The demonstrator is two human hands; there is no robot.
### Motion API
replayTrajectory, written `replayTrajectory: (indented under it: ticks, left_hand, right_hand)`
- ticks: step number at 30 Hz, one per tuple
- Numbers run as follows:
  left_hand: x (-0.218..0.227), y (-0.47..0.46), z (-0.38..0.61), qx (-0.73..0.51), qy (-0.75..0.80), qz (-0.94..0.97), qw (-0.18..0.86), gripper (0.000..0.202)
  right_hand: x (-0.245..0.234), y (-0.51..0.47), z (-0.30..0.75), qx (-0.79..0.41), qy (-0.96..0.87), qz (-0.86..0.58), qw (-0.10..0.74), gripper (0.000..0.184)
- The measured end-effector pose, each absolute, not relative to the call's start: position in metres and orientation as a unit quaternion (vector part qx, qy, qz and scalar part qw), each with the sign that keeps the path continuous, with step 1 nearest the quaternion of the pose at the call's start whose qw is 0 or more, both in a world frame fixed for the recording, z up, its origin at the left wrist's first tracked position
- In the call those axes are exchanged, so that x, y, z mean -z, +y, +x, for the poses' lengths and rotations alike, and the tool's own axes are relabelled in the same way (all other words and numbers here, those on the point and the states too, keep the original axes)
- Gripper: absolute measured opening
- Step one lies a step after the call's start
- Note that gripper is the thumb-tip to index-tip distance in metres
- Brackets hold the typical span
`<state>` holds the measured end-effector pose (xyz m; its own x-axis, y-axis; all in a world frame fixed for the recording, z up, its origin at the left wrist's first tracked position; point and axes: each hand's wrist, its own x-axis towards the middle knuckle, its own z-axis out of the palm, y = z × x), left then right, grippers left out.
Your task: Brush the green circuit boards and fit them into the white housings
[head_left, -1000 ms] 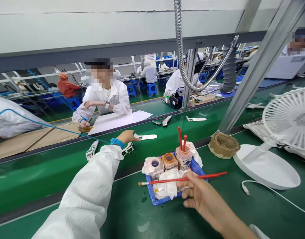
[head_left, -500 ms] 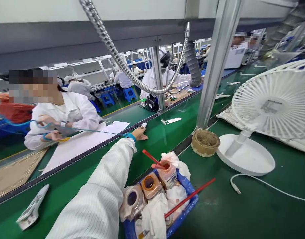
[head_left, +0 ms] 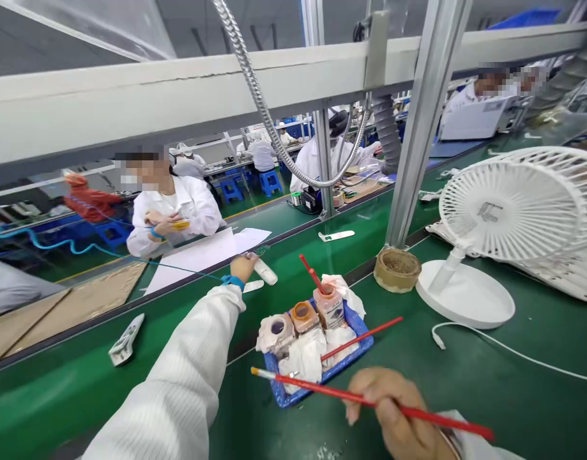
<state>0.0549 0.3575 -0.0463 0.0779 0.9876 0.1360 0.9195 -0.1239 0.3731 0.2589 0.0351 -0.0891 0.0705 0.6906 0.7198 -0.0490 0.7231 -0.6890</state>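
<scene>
The left hand [head_left: 244, 267] is out over the green belt [head_left: 293, 263], with its fingers pinched close on one end of a white plastic piece [head_left: 267, 272]. A flat white piece [head_left: 253, 287] lies on the belt just beside it. The right hand [head_left: 396, 409] has its fingers curled tight around a long red paintbrush [head_left: 317, 387], above the worktop [head_left: 418, 348]. Its tip points left, near a blue tray [head_left: 365, 344]. Three little jars [head_left: 303, 314] sit in the tray with crumpled white tissue [head_left: 305, 358]. Another red brush [head_left: 377, 330] leans on the tray's edge.
</scene>
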Motion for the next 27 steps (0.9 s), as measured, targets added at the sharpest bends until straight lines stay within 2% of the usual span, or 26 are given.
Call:
replayTrajectory:
  ticks: [3, 5, 9, 13, 20, 27]
  left_hand:
    - [0.031, 0.326, 0.018, -0.246, 0.691, 0.674, 0.09, 0.029]
    - [0.021, 0.299, -0.004, -0.288, 0.694, 0.655, 0.086, 0.027]
    - [0.004, 0.233, -0.037, -0.364, 0.681, 0.628, 0.102, 0.026]
    - [0.0, 0.167, -0.059, -0.407, 0.654, 0.617, 0.161, 0.031]
    - [0.001, 0.085, -0.074, -0.48, 0.571, 0.561, 0.36, 0.035]
    - [-0.005, 0.042, -0.061, -0.524, 0.51, 0.509, 0.455, 0.03]
  right_hand:
    - [0.073, 0.04, 0.268, -0.213, -0.563, -0.305, 0.738, 0.02]
    - [0.058, 0.049, 0.272, -0.168, -0.575, -0.352, 0.72, 0.021]
    - [0.025, 0.073, 0.271, -0.16, -0.645, -0.406, 0.627, 0.025]
    - [0.0, 0.102, 0.251, -0.146, -0.72, -0.446, 0.512, 0.029]
    - [-0.015, 0.138, 0.205, -0.138, -0.829, -0.441, 0.315, 0.025]
    - [-0.034, 0.115, 0.218, -0.068, -0.855, -0.452, 0.244, 0.022]
